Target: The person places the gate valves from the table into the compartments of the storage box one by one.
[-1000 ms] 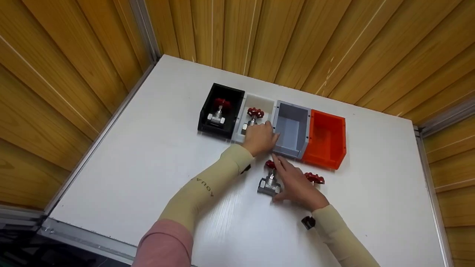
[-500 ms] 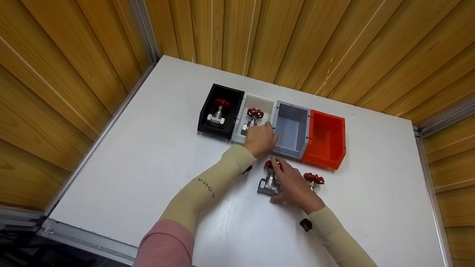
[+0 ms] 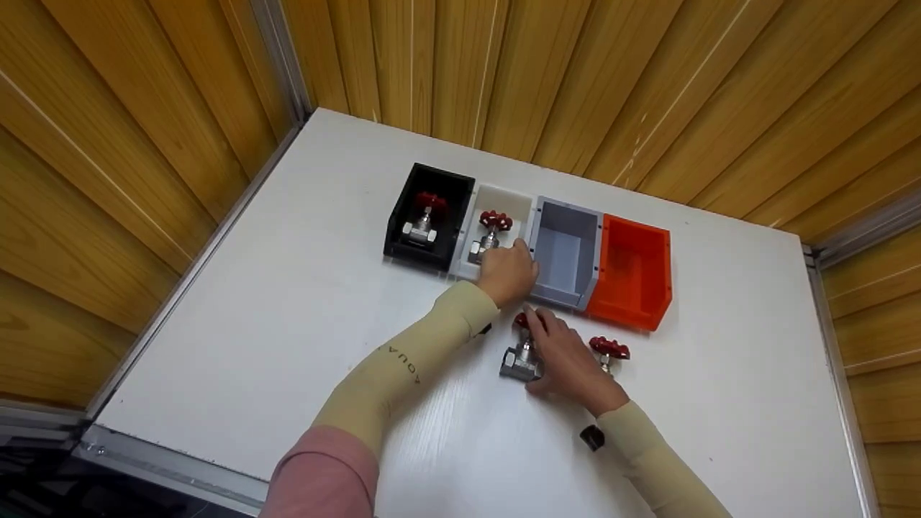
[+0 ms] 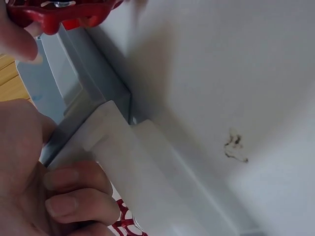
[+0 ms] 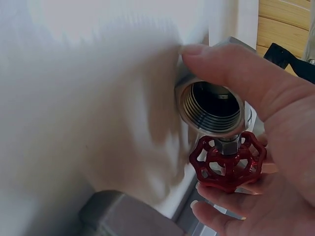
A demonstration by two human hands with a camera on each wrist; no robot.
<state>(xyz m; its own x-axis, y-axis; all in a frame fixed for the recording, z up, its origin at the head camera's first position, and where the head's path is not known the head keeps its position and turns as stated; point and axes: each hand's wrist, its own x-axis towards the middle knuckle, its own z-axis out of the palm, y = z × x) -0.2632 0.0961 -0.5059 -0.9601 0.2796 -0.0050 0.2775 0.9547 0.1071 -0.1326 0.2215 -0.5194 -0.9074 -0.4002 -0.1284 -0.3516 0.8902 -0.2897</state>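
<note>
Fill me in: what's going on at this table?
A person works bare-handed at a white table. Their right hand grips a silver metal valve with a red round handwheel. Their left hand holds the white plastic bin by its front edge, beside the grey plastic bin. A second valve lies in the white bin, a third valve in the black plastic bin. A fourth valve, partly hidden, is right of the right hand; the orange plastic bin ends the row.

Left grip (image 4: pixel 60 179) holds white bin (image 4: pixel 135 177) beside grey bin (image 4: pixel 105 78); red handwheel (image 4: pixel 54 15) top-left.
</note>
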